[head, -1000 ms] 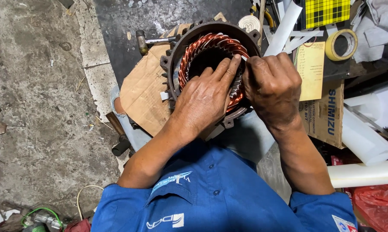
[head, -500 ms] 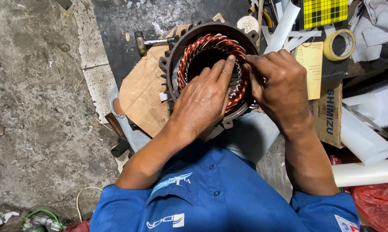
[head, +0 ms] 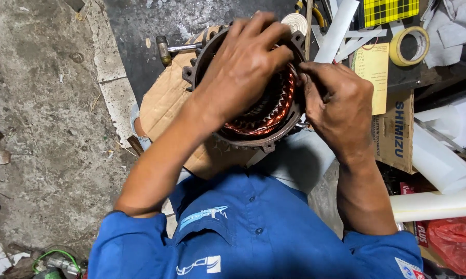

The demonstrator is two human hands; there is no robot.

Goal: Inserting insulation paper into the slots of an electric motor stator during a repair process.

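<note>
A round motor stator (head: 253, 135) with a dark iron housing and copper windings (head: 274, 116) rests on my lap over a piece of brown cardboard (head: 163, 101). My left hand (head: 246, 64) lies across the top of the stator, fingers reaching to its far right rim and covering much of the bore. My right hand (head: 339, 106) is at the stator's right edge, its fingertips pinched together against the copper windings there. What the fingertips pinch is too small to see.
A hammer (head: 173, 48) lies on the dark floor behind the cardboard. To the right are white tubes (head: 439, 204), a roll of yellowish tape (head: 409, 45), a brown carton (head: 395, 132), a yellow checked item (head: 390, 10) and a red bag (head: 457, 243). Concrete floor (head: 47, 129) stretches left.
My left hand has slid up and over the stator to its far rim. My right hand has stayed at the right edge, pinching the windings. The view has shifted closer.
</note>
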